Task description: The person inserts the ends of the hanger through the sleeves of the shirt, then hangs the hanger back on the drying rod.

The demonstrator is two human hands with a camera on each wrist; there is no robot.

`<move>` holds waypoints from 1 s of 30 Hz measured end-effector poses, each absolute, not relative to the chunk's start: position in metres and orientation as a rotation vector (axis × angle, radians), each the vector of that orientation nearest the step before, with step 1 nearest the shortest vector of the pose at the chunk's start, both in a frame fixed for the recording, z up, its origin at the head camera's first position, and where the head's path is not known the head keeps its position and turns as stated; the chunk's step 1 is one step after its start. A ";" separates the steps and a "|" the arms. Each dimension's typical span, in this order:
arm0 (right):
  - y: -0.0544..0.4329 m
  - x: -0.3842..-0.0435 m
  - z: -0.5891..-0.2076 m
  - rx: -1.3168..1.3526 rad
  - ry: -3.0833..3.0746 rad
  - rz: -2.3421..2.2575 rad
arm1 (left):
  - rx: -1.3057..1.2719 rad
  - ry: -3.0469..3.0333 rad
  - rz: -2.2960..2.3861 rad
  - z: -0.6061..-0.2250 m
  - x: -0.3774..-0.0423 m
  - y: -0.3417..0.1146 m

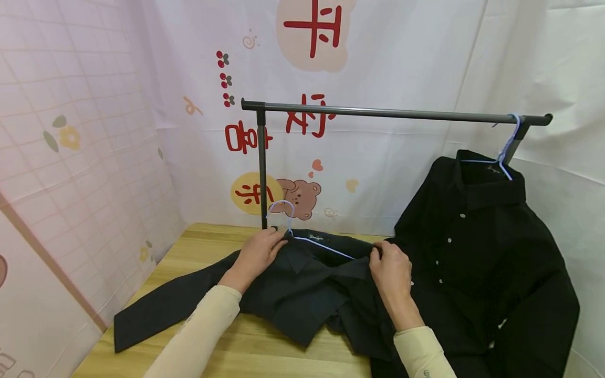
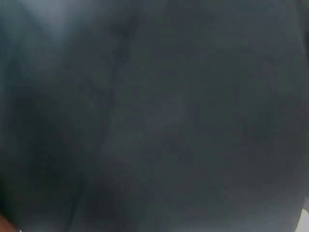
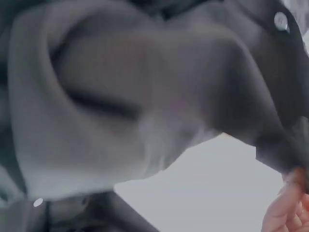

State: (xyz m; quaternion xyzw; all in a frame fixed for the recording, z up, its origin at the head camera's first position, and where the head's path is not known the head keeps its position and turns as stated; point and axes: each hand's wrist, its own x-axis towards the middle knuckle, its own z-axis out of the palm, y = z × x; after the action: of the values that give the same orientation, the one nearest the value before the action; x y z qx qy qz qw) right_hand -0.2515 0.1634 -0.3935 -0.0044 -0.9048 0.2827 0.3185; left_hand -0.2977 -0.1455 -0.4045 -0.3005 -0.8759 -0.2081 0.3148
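A black shirt (image 1: 293, 289) lies partly on the table in the head view, its neck turned to the back and one sleeve spread to the left. A light-blue wire hanger (image 1: 323, 245) sits in its neck opening, hook upward; the hanger's ends are hidden by cloth. My left hand (image 1: 257, 257) pinches the shirt beside the collar, close to the hook. On the other side my right hand (image 1: 393, 270) grips the cloth between thumb and fingers. Blurred dark fabric (image 2: 164, 116) fills the left wrist view. In the right wrist view, fingertips (image 3: 285, 205) hold an edge of the shirt.
A dark metal garment rack (image 1: 378, 112) stands at the back. Another black shirt (image 1: 482, 252) hangs on a light-blue hanger (image 1: 510, 144) at its right end. The wooden table (image 1: 264, 341) lies beneath, and a printed white curtain (image 1: 387, 63) backs it.
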 end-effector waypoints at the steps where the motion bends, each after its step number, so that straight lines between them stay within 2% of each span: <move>1: 0.158 -0.249 -0.393 -0.009 -2.366 0.756 | -0.763 -2.286 -0.557 -0.404 -0.296 -0.140; 5: 0.127 -0.241 -0.393 0.088 -2.307 0.779 | -0.658 -2.309 -0.759 -0.396 -0.288 -0.113; 10: 0.089 -0.236 -0.408 0.466 -2.339 0.603 | -0.619 -2.417 -1.021 -0.391 -0.283 -0.089; 13: 0.085 -0.233 -0.416 0.652 -2.387 0.534 | -0.570 -2.464 -1.104 -0.391 -0.283 -0.091; 15: 0.090 -0.234 -0.418 0.649 -2.362 0.559 | -0.530 -2.476 -1.156 -0.390 -0.284 -0.098; 23: 0.140 -0.254 -0.403 0.304 -2.186 0.734 | -0.538 -2.456 -1.529 -0.381 -0.291 -0.130; 30: 0.160 -0.263 -0.394 0.553 -2.617 0.810 | -0.734 -2.447 -1.484 -0.379 -0.292 -0.131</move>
State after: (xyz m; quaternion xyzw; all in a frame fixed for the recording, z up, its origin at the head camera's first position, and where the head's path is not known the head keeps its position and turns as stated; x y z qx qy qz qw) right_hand -0.2628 0.1604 -0.3938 0.1947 -0.9224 0.2855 0.1724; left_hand -0.2918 -0.1311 -0.3794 -0.2472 -0.8246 -0.5002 0.0932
